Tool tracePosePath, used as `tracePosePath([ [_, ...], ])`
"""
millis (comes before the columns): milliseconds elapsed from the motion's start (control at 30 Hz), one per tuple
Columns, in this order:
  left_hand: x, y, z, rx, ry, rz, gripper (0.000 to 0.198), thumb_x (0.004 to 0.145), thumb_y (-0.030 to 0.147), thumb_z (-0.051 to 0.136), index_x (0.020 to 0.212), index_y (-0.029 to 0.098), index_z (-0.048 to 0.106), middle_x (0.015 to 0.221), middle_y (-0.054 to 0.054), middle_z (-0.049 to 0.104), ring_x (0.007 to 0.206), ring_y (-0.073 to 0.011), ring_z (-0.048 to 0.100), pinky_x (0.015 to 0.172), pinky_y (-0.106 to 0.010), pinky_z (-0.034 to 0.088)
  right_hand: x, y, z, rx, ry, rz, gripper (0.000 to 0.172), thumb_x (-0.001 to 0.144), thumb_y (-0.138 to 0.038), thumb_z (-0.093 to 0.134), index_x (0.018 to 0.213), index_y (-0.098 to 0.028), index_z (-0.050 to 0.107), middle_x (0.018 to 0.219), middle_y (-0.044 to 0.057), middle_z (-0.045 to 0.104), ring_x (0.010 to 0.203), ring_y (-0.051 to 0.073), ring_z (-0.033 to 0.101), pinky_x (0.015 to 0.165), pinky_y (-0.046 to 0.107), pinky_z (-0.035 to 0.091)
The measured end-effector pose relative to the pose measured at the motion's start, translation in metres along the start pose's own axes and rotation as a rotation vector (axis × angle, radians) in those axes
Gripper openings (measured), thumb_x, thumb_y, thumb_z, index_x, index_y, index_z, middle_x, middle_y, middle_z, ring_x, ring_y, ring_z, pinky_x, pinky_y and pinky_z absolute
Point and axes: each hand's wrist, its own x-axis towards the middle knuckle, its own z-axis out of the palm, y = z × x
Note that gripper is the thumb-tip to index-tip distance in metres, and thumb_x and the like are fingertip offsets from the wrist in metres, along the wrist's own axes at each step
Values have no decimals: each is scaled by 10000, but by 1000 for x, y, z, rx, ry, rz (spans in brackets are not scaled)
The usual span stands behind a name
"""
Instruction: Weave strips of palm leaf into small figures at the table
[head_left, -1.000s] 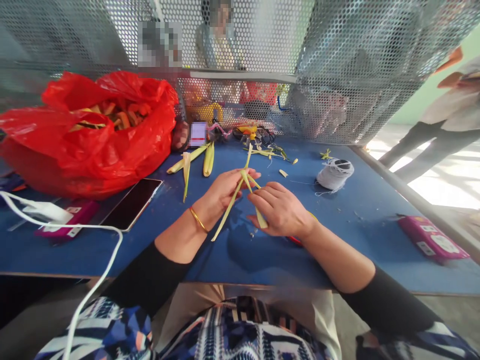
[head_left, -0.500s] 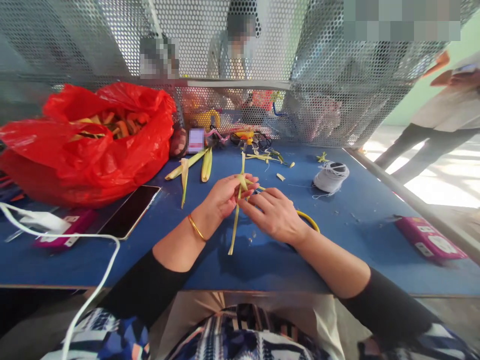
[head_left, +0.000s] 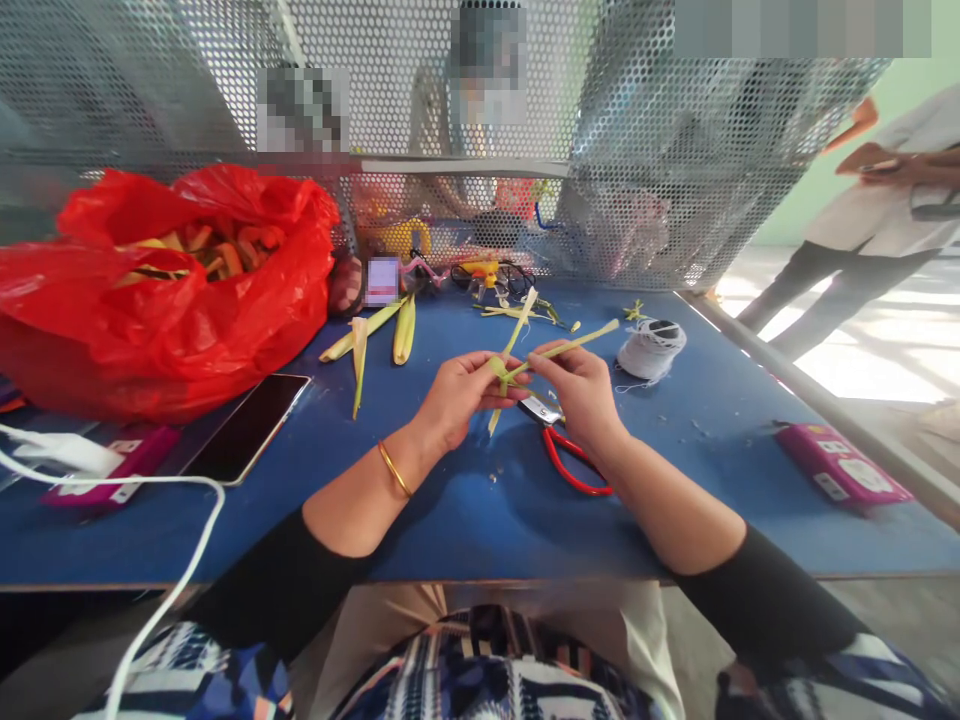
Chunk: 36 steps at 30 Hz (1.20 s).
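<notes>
My left hand [head_left: 457, 392] pinches the crossing point of thin yellow-green palm leaf strips [head_left: 517, 360] above the blue table [head_left: 465, 500]. My right hand [head_left: 581, 388] pinches one strip of the same piece and holds it out to the upper right, its tip near a spool of white thread [head_left: 651, 349]. Red-handled scissors [head_left: 562, 445] lie on the table under my right wrist. A gold bangle sits on my left wrist.
A red plastic bag [head_left: 165, 290] of leaf pieces fills the back left. A dark phone [head_left: 247, 428], pink packs [head_left: 838, 465] and a white cable [head_left: 150, 500] lie around. Loose leaf strips [head_left: 382, 335] rest near the perforated metal screen [head_left: 675, 150]. People stand behind and at right.
My right hand has lifted off the table and pulled a strip up and to the right. The red scissors, covered before, now show. The long hanging strip has become shorter.
</notes>
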Motion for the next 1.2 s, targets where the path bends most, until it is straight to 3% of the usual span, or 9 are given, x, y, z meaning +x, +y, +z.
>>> tracePosePath([
  [133,-1,0,-1,10,-73,-28,109,827,210,617,844,135,695,743,-66,732,569,-119,673,575,-214,531,7,3,1,284,-176,493,95,673,-201,707,648,-148,632,590,23,646,548,128,611,602,277,520],
  [233,1,2,-6,-23,-150,-133,139,845,195,593,829,112,702,766,-94,736,578,-122,675,563,-210,535,8,2,0,196,-282,597,169,712,-235,725,628,-142,612,514,6,611,438,106,575,459,230,469],
  [333,6,7,-11,-91,-50,-131,183,877,181,543,810,107,696,768,-93,733,581,-106,666,560,-193,533,6,-3,-3,-32,-406,492,262,758,-351,713,660,-158,567,517,-14,606,372,102,553,378,212,407],
  [400,8,10,-15,-113,41,-105,190,878,178,537,789,109,691,751,-81,726,564,-91,648,532,-176,516,4,-6,-6,-79,-488,354,229,785,-358,683,751,-172,554,572,-21,638,395,102,574,405,215,434],
  [600,9,12,-18,-25,137,-44,135,811,189,601,743,124,697,594,-18,647,477,-66,561,433,-154,420,1,-7,-9,28,-661,-104,253,834,-341,617,1036,-190,596,911,40,722,762,139,684,750,326,551],
  [700,7,11,-15,66,132,-5,103,774,209,640,737,137,705,544,2,617,452,-72,548,432,-168,417,0,-5,-8,-120,-588,-268,197,841,-337,612,974,-202,669,911,48,720,832,170,671,800,357,536],
  [867,0,10,-9,232,-54,-49,121,771,233,642,710,140,688,617,-42,684,482,-109,603,442,-195,443,0,-9,-9,-372,-236,-575,121,847,-297,586,803,-223,671,929,65,666,911,211,614,837,388,481],
  [967,-2,10,-8,274,-143,-75,123,759,246,663,700,140,681,655,-56,707,484,-104,602,448,-191,449,-1,-9,-8,-463,-253,-532,124,863,-258,525,775,-208,596,810,39,642,809,188,595,788,354,455],
  [1200,2,8,-15,212,-186,-138,175,746,291,713,756,120,674,727,-86,722,516,-105,615,485,-207,477,-2,-2,-3,-458,-277,-257,104,855,-279,486,783,-207,508,646,-31,530,583,121,461,575,255,358],
])
